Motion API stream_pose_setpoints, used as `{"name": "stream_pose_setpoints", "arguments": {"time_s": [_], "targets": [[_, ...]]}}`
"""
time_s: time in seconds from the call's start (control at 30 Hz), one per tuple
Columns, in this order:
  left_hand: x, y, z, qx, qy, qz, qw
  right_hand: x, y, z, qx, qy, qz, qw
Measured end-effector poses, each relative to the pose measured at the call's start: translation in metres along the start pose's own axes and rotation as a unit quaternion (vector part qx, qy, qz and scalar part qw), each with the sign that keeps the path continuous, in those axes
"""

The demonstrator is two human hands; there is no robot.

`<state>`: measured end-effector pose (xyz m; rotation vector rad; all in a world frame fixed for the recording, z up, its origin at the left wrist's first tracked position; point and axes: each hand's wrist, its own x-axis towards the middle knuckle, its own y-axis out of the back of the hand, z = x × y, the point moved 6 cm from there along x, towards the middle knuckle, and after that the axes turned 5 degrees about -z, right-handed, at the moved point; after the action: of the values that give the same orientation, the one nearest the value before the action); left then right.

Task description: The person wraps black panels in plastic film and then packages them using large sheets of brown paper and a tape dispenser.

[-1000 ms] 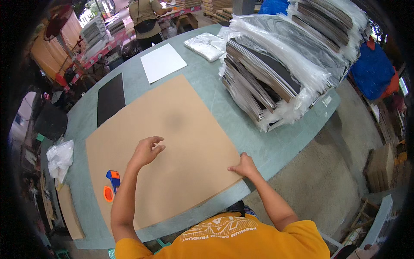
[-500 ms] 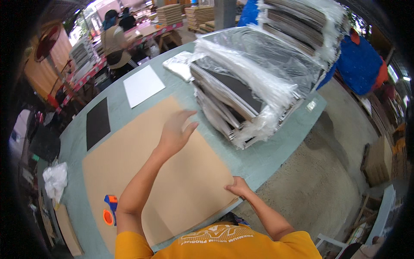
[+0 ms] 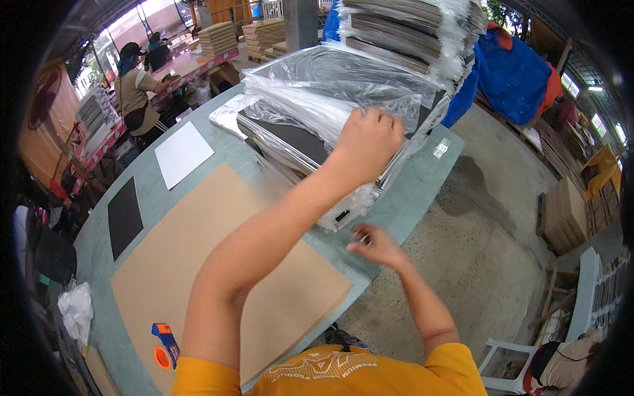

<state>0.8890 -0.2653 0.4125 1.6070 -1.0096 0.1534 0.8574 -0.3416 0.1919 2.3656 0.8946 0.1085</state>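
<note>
My left hand (image 3: 371, 144) reaches over the stack of dark flat panels (image 3: 297, 140), its fingers curled down on the clear plastic film (image 3: 317, 76) that covers them. The film is bunched toward the far side, baring part of the top dark panel. My right hand (image 3: 378, 245) hovers near the stack's closest corner, fingers bent but apart, holding nothing. Below my left arm a large brown paper sheet (image 3: 198, 244) lies flat on the green table (image 3: 422, 171). An orange and blue tape dispenser (image 3: 165, 343) rests on the sheet's near left part.
Left of the paper lie a white sheet (image 3: 183, 155) and a black sheet (image 3: 125, 218). A crumpled white plastic bag (image 3: 76, 310) sits at the left edge. Behind the panels rises another wrapped stack (image 3: 403, 30). A co-worker (image 3: 135, 92) stands at a far table.
My left hand has moved from above the paper onto the film, which is pushed farther back. My right hand has let go of the paper's corner and moved toward the stack.
</note>
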Motion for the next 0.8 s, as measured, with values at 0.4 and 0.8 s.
{"name": "stream_pose_setpoints", "arguments": {"time_s": [0.4,0.8], "targets": [[-0.103,0.123,0.032,0.068,-0.118,-0.056,0.989,-0.022,0.151,-0.026,0.657,0.128,0.025,0.742],[-0.358,-0.007,-0.038,-0.733,0.615,0.134,0.26,-0.052,0.014,-0.121,0.18,0.006,-0.07,0.981]]}}
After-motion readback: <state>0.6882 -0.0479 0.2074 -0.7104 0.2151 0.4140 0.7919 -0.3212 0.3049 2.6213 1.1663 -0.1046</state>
